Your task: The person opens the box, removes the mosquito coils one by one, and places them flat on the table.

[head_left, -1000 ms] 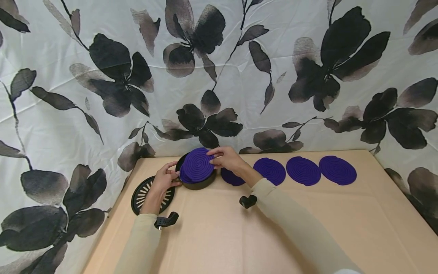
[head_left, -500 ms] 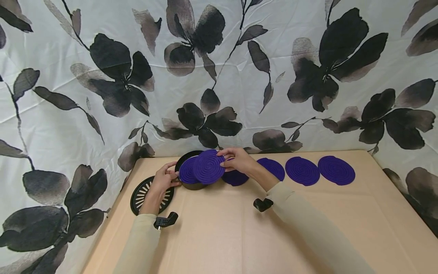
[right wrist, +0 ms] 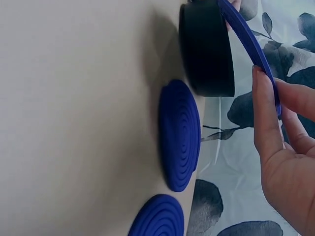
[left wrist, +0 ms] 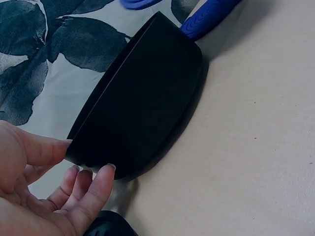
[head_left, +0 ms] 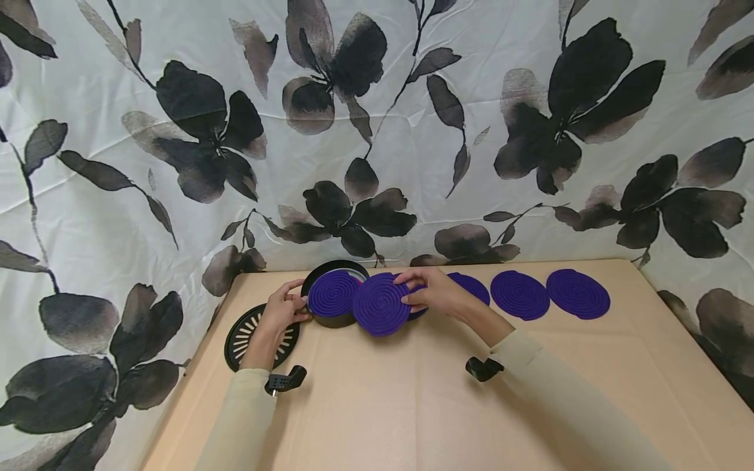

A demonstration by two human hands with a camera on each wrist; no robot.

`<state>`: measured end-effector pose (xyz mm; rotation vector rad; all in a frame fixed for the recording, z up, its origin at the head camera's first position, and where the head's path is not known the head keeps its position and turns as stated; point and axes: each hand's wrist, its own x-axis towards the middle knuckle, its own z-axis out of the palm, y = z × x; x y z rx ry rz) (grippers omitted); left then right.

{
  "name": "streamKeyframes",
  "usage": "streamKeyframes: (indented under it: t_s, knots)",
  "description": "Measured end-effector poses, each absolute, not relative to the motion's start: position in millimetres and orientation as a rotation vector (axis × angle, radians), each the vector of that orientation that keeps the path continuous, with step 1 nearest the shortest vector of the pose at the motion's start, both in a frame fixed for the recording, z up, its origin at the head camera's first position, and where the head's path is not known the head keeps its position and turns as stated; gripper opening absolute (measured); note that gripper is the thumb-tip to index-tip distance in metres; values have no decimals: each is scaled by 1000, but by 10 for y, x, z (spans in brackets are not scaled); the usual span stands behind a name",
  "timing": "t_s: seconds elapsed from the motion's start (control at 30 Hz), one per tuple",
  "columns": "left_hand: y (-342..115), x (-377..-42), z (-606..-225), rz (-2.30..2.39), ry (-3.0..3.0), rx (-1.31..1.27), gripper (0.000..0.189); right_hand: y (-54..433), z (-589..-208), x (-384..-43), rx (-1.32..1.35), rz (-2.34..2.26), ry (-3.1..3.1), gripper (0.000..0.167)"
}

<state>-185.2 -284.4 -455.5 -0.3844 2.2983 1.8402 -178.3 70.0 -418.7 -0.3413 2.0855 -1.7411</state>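
Note:
My left hand (head_left: 279,315) grips the near-left side of a round black coaster holder (left wrist: 133,108), thumb at the rim and fingertips low on the wall. A purple coaster (head_left: 331,293) with spiral ridges lies in the holder's mouth. My right hand (head_left: 440,296) pinches another purple coaster (head_left: 383,304) by its right edge, between thumb and fingers. That coaster is held up off the table, tilted, just right of the holder and partly over its wall in the head view. It partly hides a purple coaster (right wrist: 179,135) lying flat on the table.
Further purple coasters lie in a row to the right, among them a middle coaster (head_left: 520,296) and the end coaster (head_left: 578,294). A black slotted disc (head_left: 235,337) lies at left, partly under my left forearm. A floral cloth (head_left: 448,150) hangs behind the table (head_left: 377,405).
My right hand has drawn the pinched coaster rightward and slightly down from over the holder, uncovering the coaster inside and the holder's far rim. My left hand has stayed at the holder.

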Motion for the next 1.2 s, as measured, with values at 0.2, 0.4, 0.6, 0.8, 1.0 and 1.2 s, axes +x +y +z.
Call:
streamKeyframes:
  t_s: [0.2, 0.4, 0.6, 0.8, 1.0, 1.2]
  knots:
    - [-2809, -1858, -4547, 1856, 2294, -400, 54, 852, -4280, -1697, -385, -1676, 2119, 38]
    - [-2787, -1796, -4530, 1869, 2284, -415, 56, 957, -4380, -1515, -438, -1615, 2127, 36]
    - [-2771, -1727, -4527, 1870, 2296, -416, 56, 1035, -4473, -1342, -484, -1591, 2082, 36]
    - [-2764, -1693, -4531, 1874, 2297, -418, 56, 1075, -4558, -1236, -470, -1568, 2092, 36]
    - [-2766, -1694, -4542, 1872, 2299, -421, 56, 1096, -4628, -1219, -540, -1509, 2167, 36]
    - [-2765, -1702, -4564, 1867, 2310, -428, 54, 1074, -4680, -1204, -589, -1453, 2205, 38]
